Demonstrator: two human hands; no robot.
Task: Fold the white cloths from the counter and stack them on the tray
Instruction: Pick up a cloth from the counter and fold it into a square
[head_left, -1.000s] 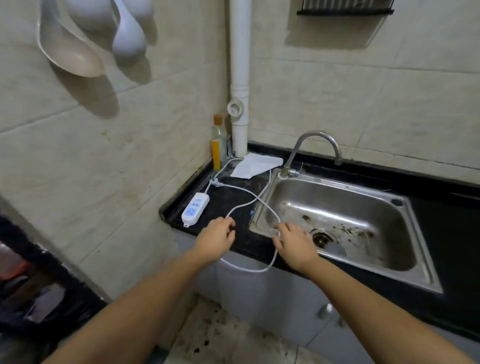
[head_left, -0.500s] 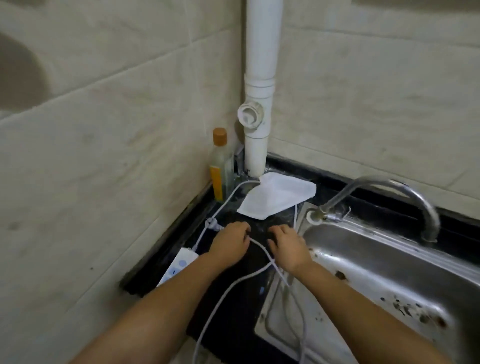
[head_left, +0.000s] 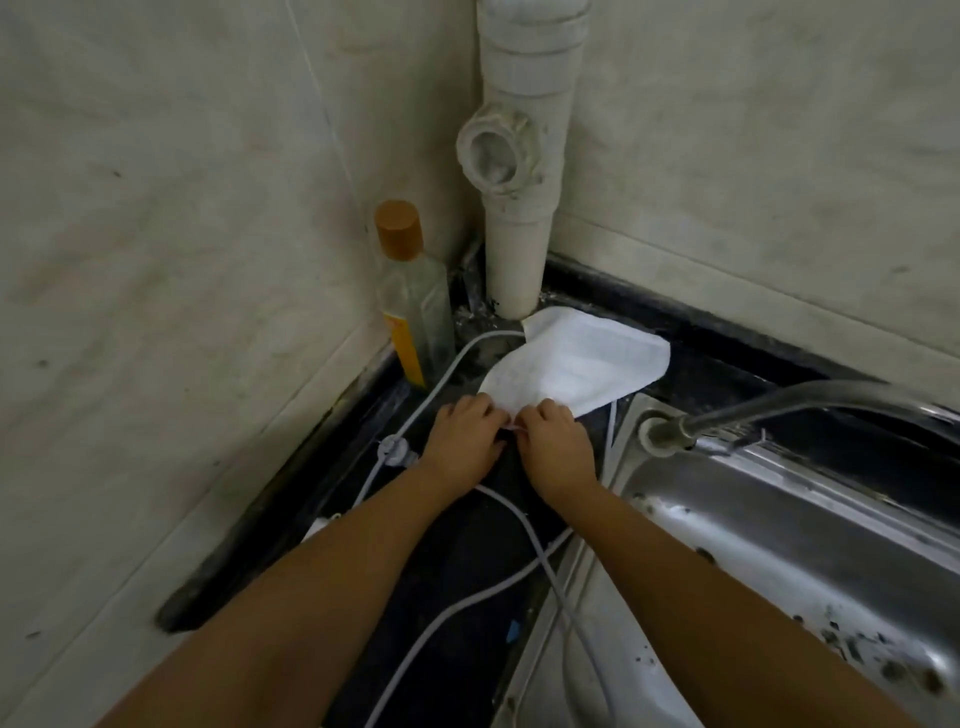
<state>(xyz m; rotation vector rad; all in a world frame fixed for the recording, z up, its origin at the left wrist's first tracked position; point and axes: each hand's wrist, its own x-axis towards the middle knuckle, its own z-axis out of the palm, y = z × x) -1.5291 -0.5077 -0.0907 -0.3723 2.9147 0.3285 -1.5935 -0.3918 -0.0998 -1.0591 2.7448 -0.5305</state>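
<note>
Dull cloth, dark stone and scuffed steel in a grimy corner.
The white cloth (head_left: 582, 364) looks thin, matt and faintly woven, lying on a black counter (head_left: 457, 613) with a dim gloss. The sink (head_left: 779, 551) is shiny stainless steel, speckled with dark grime, and its tap (head_left: 779, 410) is bright metal too. The white cable (head_left: 498, 587) is smooth plastic. The drainpipe (head_left: 519, 218) is matt, dirty white plastic. The bottle (head_left: 415, 312) is clear and glossy with an orange cap. The wall tiles (head_left: 182, 234) are pale, smooth and smudged.
</note>
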